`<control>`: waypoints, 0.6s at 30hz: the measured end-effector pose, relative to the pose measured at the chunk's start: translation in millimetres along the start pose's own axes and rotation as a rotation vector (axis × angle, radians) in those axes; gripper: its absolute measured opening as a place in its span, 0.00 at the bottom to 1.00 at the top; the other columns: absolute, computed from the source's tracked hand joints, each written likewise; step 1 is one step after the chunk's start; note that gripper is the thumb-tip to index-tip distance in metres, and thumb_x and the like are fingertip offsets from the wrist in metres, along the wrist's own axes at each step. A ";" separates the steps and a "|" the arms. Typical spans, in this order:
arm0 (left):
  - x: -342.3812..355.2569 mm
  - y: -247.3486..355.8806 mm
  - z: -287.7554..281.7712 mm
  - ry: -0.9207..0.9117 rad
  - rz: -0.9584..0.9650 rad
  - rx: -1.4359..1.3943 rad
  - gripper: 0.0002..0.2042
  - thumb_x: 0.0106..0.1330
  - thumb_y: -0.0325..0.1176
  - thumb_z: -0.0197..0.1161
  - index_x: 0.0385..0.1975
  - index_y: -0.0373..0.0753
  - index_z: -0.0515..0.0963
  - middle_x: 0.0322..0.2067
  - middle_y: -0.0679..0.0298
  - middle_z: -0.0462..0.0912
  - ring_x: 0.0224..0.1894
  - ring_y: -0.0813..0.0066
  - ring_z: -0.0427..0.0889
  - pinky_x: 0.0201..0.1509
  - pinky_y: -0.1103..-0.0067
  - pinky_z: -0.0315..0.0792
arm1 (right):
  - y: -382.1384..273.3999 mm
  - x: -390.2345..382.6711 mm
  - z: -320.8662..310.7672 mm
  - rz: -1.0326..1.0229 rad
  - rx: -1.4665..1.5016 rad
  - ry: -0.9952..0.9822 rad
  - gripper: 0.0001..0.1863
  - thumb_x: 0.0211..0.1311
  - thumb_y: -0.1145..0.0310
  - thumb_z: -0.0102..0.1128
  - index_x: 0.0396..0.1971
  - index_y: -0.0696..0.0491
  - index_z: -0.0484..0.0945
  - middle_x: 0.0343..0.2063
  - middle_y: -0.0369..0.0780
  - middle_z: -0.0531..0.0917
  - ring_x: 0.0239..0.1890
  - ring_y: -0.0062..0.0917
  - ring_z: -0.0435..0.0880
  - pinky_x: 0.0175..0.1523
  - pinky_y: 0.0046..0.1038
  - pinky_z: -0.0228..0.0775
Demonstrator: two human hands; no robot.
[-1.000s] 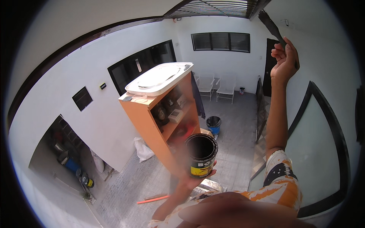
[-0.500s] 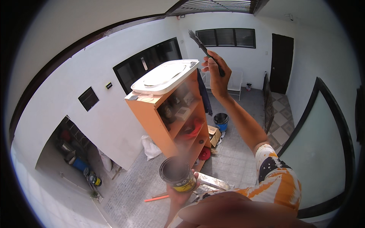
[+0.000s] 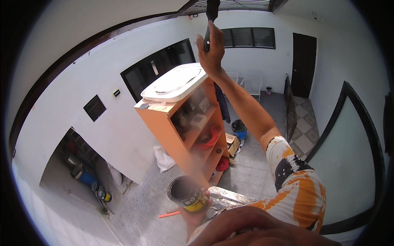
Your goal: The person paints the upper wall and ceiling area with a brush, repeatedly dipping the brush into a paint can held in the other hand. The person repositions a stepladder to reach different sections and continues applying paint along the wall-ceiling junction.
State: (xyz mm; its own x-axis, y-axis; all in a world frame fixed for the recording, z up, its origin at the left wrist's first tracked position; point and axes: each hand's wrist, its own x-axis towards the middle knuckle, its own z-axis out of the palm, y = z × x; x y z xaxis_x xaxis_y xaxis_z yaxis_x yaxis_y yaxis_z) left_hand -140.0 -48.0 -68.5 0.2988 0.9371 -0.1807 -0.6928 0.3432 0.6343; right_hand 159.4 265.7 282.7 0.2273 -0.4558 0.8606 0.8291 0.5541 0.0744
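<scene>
Paint can (image 3: 188,194) — dark inside, yellow-labelled — is gripped by the left hand (image 3: 196,213) at lower centre of the frame, while a dark-handled brush (image 3: 211,20) is clenched in the right hand (image 3: 211,57) at top centre.

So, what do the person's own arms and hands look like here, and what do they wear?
Both hands are bare, without gloves. The right hand shows no ring or watch, and the right forearm is uncovered up to a short sleeve patterned in orange, white and black. The left hand is mostly hidden, so its wrist and sleeve cannot be seen.
</scene>
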 end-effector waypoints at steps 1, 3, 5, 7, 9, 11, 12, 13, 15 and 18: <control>-0.2 -0.7 0.4 0.014 -0.022 -0.096 0.25 0.75 0.50 0.50 0.60 0.35 0.73 0.56 0.49 0.77 0.62 0.49 0.76 0.64 0.51 0.74 | 2.4 1.1 4.8 -0.030 -0.019 0.019 0.33 0.66 0.69 0.69 0.69 0.55 0.68 0.52 0.45 0.79 0.52 0.34 0.81 0.47 0.30 0.79; -1.0 3.7 -1.5 0.012 -0.183 -0.481 0.27 0.75 0.52 0.50 0.61 0.36 0.73 0.56 0.48 0.77 0.62 0.49 0.76 0.64 0.51 0.74 | 4.3 -0.1 10.6 -0.036 -0.002 0.037 0.33 0.64 0.69 0.70 0.68 0.55 0.69 0.52 0.45 0.79 0.50 0.36 0.82 0.45 0.32 0.80; -2.9 4.5 -3.4 -0.020 -0.170 -0.515 0.27 0.75 0.52 0.49 0.61 0.36 0.73 0.57 0.49 0.77 0.62 0.48 0.76 0.65 0.51 0.73 | 5.2 -0.2 15.0 -0.045 -0.015 0.033 0.32 0.63 0.70 0.71 0.66 0.56 0.71 0.51 0.45 0.80 0.49 0.37 0.82 0.45 0.32 0.80; -4.1 4.7 -6.2 -0.012 -0.168 -0.519 0.27 0.75 0.53 0.49 0.61 0.36 0.73 0.57 0.48 0.77 0.62 0.48 0.75 0.65 0.50 0.73 | 4.9 0.0 18.4 -0.071 -0.027 0.038 0.31 0.63 0.70 0.71 0.65 0.56 0.72 0.50 0.45 0.81 0.48 0.37 0.83 0.46 0.32 0.80; -2.8 4.9 -9.6 0.032 -0.178 -0.494 0.28 0.75 0.54 0.48 0.61 0.36 0.73 0.57 0.48 0.77 0.62 0.47 0.75 0.66 0.49 0.71 | 4.2 0.8 21.3 -0.089 -0.047 0.046 0.29 0.62 0.69 0.71 0.63 0.56 0.74 0.48 0.45 0.82 0.48 0.38 0.83 0.48 0.33 0.80; -2.8 4.5 -13.5 0.033 -0.185 -0.503 0.28 0.75 0.54 0.49 0.61 0.36 0.74 0.58 0.48 0.76 0.62 0.47 0.75 0.66 0.49 0.72 | 2.7 1.4 23.8 -0.097 -0.059 0.033 0.28 0.62 0.69 0.71 0.62 0.57 0.74 0.48 0.45 0.82 0.48 0.38 0.83 0.49 0.33 0.79; -2.6 4.1 -15.3 0.008 -0.189 -0.516 0.27 0.75 0.53 0.49 0.61 0.36 0.74 0.58 0.48 0.76 0.63 0.47 0.75 0.65 0.49 0.72 | 1.6 1.4 24.7 -0.090 -0.058 0.024 0.28 0.62 0.68 0.71 0.62 0.57 0.75 0.48 0.45 0.82 0.48 0.38 0.83 0.50 0.34 0.79; -1.5 3.8 -16.8 0.023 -0.202 -0.528 0.28 0.75 0.53 0.49 0.61 0.37 0.73 0.58 0.48 0.76 0.63 0.47 0.75 0.65 0.49 0.72 | 0.6 0.9 25.4 -0.077 -0.058 0.013 0.28 0.62 0.68 0.70 0.62 0.57 0.75 0.48 0.45 0.82 0.48 0.38 0.84 0.50 0.34 0.79; 0.2 2.8 -17.7 -0.001 -0.228 -0.562 0.28 0.75 0.54 0.49 0.62 0.37 0.73 0.58 0.48 0.76 0.63 0.46 0.75 0.65 0.48 0.72 | -1.7 -0.3 26.2 -0.052 -0.042 -0.006 0.27 0.63 0.68 0.70 0.61 0.57 0.75 0.49 0.45 0.82 0.48 0.39 0.84 0.52 0.34 0.79; -2.4 -3.3 -12.2 0.086 -0.119 -0.350 0.26 0.76 0.51 0.50 0.63 0.36 0.71 0.59 0.47 0.76 0.63 0.46 0.75 0.64 0.49 0.74 | -3.8 -2.1 27.1 -0.022 -0.043 -0.031 0.27 0.63 0.68 0.70 0.62 0.57 0.75 0.49 0.45 0.82 0.47 0.39 0.84 0.52 0.33 0.79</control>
State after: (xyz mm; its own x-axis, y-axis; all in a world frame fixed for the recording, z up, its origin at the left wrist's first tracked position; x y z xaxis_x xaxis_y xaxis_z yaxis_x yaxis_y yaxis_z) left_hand -146.5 -50.6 -79.3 0.3446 0.8862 -0.3098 -0.8434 0.4372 0.3123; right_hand 141.9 283.4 294.2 0.1933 -0.4455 0.8742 0.8553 0.5130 0.0723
